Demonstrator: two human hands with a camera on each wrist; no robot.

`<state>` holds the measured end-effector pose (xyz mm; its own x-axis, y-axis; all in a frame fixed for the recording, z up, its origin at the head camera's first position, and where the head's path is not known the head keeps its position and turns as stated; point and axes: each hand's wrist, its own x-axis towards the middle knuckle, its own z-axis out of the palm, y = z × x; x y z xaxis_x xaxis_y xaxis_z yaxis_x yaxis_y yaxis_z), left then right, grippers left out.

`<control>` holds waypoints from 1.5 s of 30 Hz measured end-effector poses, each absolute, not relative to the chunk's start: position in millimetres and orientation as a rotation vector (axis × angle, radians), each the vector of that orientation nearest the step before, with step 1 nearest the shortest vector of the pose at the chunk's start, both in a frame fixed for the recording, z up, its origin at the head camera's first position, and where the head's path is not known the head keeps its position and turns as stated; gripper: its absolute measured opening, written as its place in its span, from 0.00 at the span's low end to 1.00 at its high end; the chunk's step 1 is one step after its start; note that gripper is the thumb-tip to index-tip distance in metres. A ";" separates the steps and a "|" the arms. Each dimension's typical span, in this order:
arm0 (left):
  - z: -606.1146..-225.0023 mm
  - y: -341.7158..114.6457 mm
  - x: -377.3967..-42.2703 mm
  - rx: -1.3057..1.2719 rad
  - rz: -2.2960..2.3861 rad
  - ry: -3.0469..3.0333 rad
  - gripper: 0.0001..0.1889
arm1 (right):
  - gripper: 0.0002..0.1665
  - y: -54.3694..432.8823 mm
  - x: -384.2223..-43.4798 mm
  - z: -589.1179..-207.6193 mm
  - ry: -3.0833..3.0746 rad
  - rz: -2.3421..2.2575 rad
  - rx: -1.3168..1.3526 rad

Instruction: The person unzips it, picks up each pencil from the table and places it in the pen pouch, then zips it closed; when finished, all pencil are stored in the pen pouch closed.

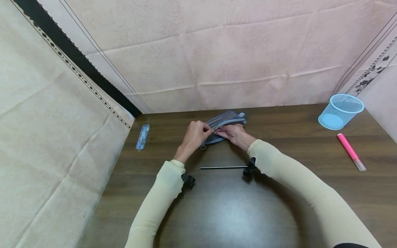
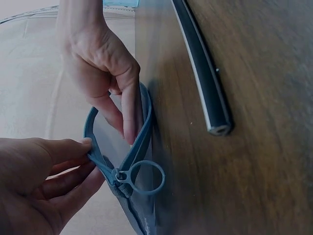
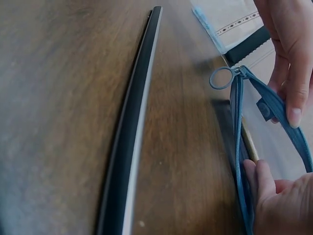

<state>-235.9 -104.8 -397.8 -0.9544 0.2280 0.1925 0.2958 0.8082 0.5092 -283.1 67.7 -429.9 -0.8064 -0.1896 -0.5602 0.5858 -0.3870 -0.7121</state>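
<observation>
A blue, see-through zip pouch lies at the back of the table, its mouth spread apart. My left hand pinches one zipped edge between thumb and fingers, near the ring-shaped zipper pull. The fingers of my right hand reach inside the mouth. In the right wrist view they pinch the end of a slim gold-coloured stick; the pouch hides part of it. A slim black rod, shaped like a pencil, lies on the table nearer me, below both hands.
A light blue mesh cup stands at the back right, with a pink marker in front of it. Toward the left edge lies a small translucent blue item. Pale patterned cloth hangs behind the wooden table.
</observation>
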 end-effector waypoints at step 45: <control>-399.6 -108.6 -233.6 -0.436 -0.875 -2.847 0.07 | 0.05 100.2 -185.7 -412.1 2.326 -0.715 -1.266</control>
